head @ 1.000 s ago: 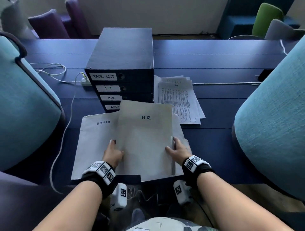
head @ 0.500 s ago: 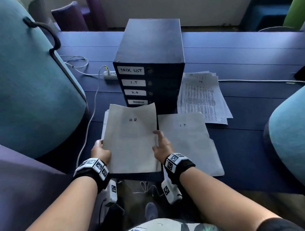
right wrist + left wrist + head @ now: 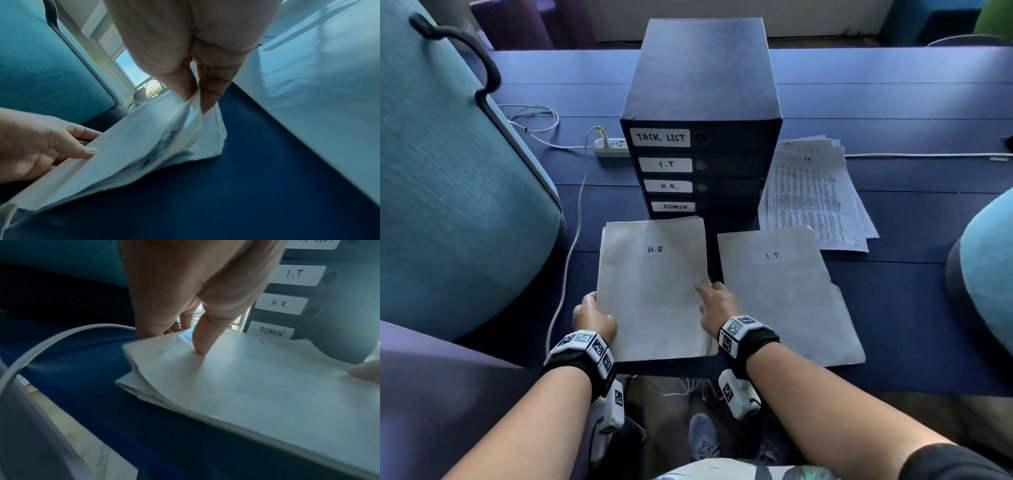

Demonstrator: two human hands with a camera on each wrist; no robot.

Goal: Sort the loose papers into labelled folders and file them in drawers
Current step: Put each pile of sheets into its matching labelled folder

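A grey folder marked H.R. [image 3: 650, 294] lies at the near edge of the blue table, on top of another folder whose edges show beneath it [image 3: 131, 386]. My left hand [image 3: 589, 306] grips its left edge, thumb [image 3: 202, 344] on top and fingers underneath. My right hand [image 3: 709, 291] pinches its right edge [image 3: 193, 104] between thumb and fingers, lifting that edge slightly. A folder marked I.T. [image 3: 787, 301] lies flat just to the right. Behind them stands a dark drawer unit [image 3: 702, 85] labelled TASK LIST, I.T, H.R. and ADMIN, all drawers closed. Loose printed papers [image 3: 815, 195] lie right of the unit.
Teal chair backs stand close on the left [image 3: 448, 188] and right [image 3: 986, 274]. A power strip [image 3: 611, 147] with white cables [image 3: 570, 246] lies left of the drawer unit. Another cable [image 3: 928, 155] runs along the blue table [image 3: 911, 102] at the right.
Both hands carried the H.R. folder left onto the ADMIN folder, uncovering the I.T. folder. Since half a second ago it has settled flatter; the hands keep their hold.
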